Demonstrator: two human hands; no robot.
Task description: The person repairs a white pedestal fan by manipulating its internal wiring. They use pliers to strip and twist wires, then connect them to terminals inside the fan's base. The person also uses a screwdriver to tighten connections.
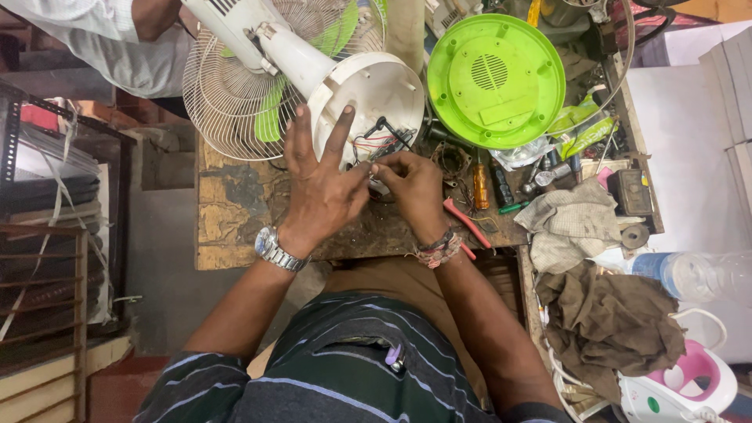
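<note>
A white table fan lies on its side on the worn wooden bench [235,204], its round base [368,98] open towards me with red and black wires [376,141] showing inside. My left hand [321,184], with a metal watch on the wrist, rests against the base with fingers spread. My right hand [411,184], with thread bands on the wrist, pinches a small part [377,186] at the wires, touching the left thumb. The fan's wire grille [235,102] and green blades sit to the left.
A green round cover [495,78] lies at the back right. Red-handled pliers [464,223], an orange screwdriver [480,186], grey and brown rags [595,313], a plastic bottle [697,274] and a pink-white iron [681,384] are on the right. Another person's white sleeve [102,39] is top left.
</note>
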